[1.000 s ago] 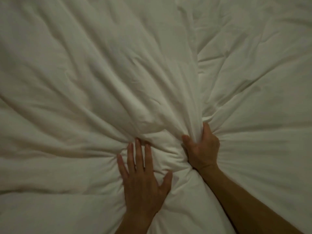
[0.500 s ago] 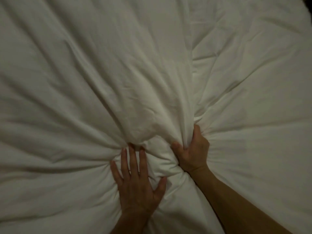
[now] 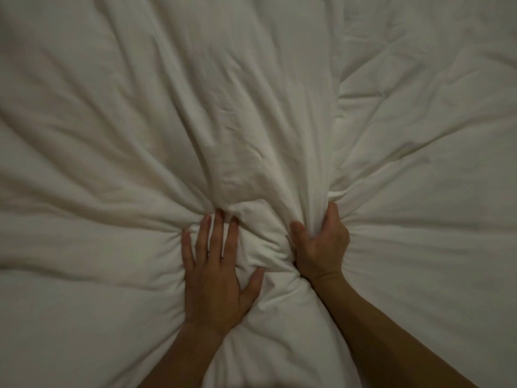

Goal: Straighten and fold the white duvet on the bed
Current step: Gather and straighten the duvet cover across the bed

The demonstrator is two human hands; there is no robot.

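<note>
The left hand [image 3: 215, 278] still presses flat with spread fingers while the right hand [image 3: 321, 247] has kept its fistful of white duvet [image 3: 140, 135], which fills the frame; creases bunch tighter at lower centre, so straightening seems barely begun.

hands [image 3: 268, 264] side by side on duvet [image 3: 140, 121]

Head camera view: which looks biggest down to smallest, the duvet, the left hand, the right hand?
1. White duvet, filling the frame.
2. Left hand, spread flat.
3. Right hand, looks smaller only because it is bunched round a fold; truly alike.
</note>
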